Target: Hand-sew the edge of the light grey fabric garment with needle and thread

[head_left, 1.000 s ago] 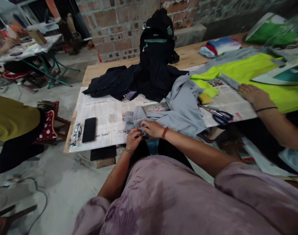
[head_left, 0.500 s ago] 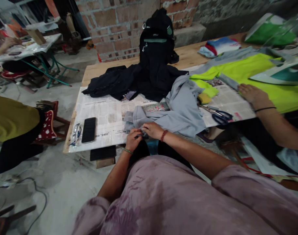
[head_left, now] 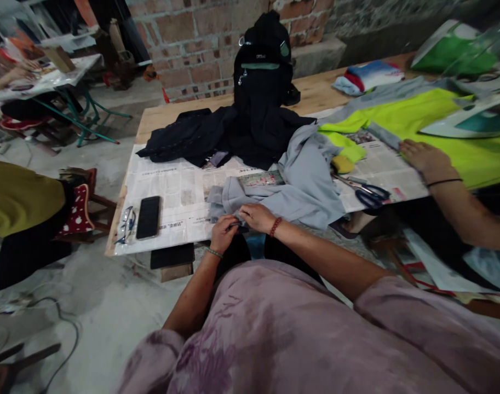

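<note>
A light grey garment (head_left: 311,180) lies crumpled along the front of the table, one narrow end reaching toward me. At that end my left hand (head_left: 224,232) is closed, pinching the edge of the grey cloth. Right beside it my right hand (head_left: 256,218), also closed, grips the same cloth, and the two sets of fingertips nearly meet. Anything small between the fingers is too hidden to make out. Behind the grey garment a dark garment (head_left: 192,137) is spread in folds. Scissors with dark handles (head_left: 371,196) rest to the right of the grey cloth.
Newspaper (head_left: 171,183) covers the table, with a phone (head_left: 148,217) and glasses (head_left: 127,224) at its left. A black backpack (head_left: 263,65) stands at the back. On the right, a co-worker's hand (head_left: 426,158) touches a yellow-green garment (head_left: 414,117) beside an iron (head_left: 467,121).
My fingers have shifted very slightly at the cloth's edge, both hands keeping their hold. The garments and the co-worker's hand look the same.
</note>
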### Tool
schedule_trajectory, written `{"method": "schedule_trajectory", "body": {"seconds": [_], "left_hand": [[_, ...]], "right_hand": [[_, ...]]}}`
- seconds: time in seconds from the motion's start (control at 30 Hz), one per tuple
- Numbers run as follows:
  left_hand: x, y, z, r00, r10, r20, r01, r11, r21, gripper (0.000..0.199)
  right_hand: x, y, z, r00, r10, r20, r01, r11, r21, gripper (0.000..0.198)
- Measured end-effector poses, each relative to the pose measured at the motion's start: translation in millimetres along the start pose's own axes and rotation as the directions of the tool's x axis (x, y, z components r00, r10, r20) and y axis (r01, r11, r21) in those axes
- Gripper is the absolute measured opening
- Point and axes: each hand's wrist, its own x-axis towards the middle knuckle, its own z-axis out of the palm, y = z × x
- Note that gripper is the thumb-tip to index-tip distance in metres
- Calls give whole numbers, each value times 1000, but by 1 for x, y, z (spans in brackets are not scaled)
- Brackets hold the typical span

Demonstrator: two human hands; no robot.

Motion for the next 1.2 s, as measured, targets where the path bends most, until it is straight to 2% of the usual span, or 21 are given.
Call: {"method": "schedule_trajectory", "body": {"seconds": [0.27, 0.4, 0.53, 0.63, 0.67, 0.73, 0.8, 0.87, 0.93, 1.0, 1.1, 1.2], "left_hand": [[0, 0, 2, 1000, -14, -1, 14, 1000, -13, 18], [1, 0, 1, 997, -51, -52, 49, 998, -35, 14], [4, -1, -1, 997, -63, -34, 61, 995, -80, 10], [6, 0, -2, 996, -90, -26, 86, 990, -112, 8], [6, 0, -2, 994, -102, -27, 98, 987, -124, 8], [7, 0, -2, 991, -134, -31, 128, 980, -150, 7], [6, 0, -1, 984, -177, -34, 168, 969, -179, 8], [6, 0, -1, 973, -230, -20, 222, 954, -201, 9], [7, 1, -2, 958, -286, 3, 280, 936, -212, 11], [7, 3, -2, 946, -323, 24, 321, 924, -210, 13], [8, 6, -2, 944, -329, 27, 328, 925, -191, 13], [7, 7, 1, 941, -337, 23, 335, 926, -171, 13]], "right_hand": [[4, -4, 7, 999, -27, 23, 28, 997, -75, 23], [1, 0, 18, 999, -8, 45, 8, 1000, 3, 21], [-2, 6, 22, 1000, 7, 24, -10, 990, 137, 21], [-5, 9, 11, 989, 17, -145, 15, 976, 218, 21], [-7, 9, 7, 970, 50, -238, 8, 972, 237, 22], [-17, 10, 1, 900, 131, -416, -23, 967, 255, 22], [-32, 9, 2, 851, 149, -504, -29, 970, 240, 19], [-47, 9, 14, 882, 75, -465, 21, 980, 198, 19], [-57, 8, 33, 937, -32, -348, 96, 981, 169, 18], [-59, 8, 51, 960, -85, -266, 133, 977, 167, 14], [-50, 11, 64, 948, -41, -316, 106, 976, 192, 16], [-38, 15, 62, 908, -3, -420, 97, 974, 203, 26]]}}
